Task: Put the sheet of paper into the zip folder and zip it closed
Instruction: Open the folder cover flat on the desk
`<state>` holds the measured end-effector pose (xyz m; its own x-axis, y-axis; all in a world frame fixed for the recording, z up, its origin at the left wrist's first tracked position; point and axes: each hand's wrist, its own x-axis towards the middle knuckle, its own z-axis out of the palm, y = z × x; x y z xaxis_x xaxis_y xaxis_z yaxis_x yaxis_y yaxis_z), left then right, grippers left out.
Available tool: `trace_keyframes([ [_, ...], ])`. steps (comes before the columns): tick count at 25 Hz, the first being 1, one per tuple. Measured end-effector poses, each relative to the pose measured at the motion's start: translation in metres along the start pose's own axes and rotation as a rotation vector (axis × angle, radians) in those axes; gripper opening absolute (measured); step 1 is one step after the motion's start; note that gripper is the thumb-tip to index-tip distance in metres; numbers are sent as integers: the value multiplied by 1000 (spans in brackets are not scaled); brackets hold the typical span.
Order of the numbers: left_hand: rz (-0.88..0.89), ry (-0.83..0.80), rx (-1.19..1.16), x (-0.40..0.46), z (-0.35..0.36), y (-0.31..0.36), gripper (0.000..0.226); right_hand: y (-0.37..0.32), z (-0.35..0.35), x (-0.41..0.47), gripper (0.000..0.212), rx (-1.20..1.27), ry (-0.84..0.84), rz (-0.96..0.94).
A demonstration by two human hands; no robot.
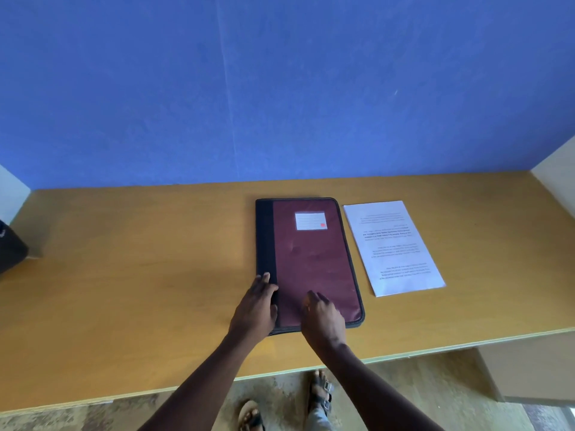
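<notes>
A maroon zip folder (311, 256) with a black spine and a white label lies flat and closed on the wooden desk (140, 275). A printed sheet of paper (393, 247) lies just to its right, not touching it. My left hand (256, 306) rests on the folder's near left corner, fingers straight along the black spine. My right hand (322, 317) lies on the near part of the maroon cover with its fingers loosely bent; I cannot see anything held in it.
A blue wall (280, 88) rises behind the desk. A dark object (9, 250) sits at the far left edge. White side panels (557, 178) flank the desk. My sandalled feet (320, 393) show below the desk's front edge.
</notes>
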<state>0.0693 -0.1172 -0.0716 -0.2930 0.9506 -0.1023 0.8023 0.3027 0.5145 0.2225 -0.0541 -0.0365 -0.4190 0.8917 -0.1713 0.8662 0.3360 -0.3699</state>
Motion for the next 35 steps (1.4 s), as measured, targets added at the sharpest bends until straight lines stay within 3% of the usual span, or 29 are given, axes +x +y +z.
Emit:
trace_keyframes([
  [8,-28,-46,40,54,31,59,59,62,-30,51,22,76,55,-1],
  [13,-47,-76,87,99,45,96,71,96,-46,87,49,188,-13,8],
  [20,-170,-130,118,149,67,140,88,134,-54,140,50,226,-82,-145],
  [26,-330,-174,125,161,81,165,114,151,-52,162,54,291,-156,-105],
  [35,-401,-173,164,168,85,176,114,159,-56,174,45,374,-186,-128],
])
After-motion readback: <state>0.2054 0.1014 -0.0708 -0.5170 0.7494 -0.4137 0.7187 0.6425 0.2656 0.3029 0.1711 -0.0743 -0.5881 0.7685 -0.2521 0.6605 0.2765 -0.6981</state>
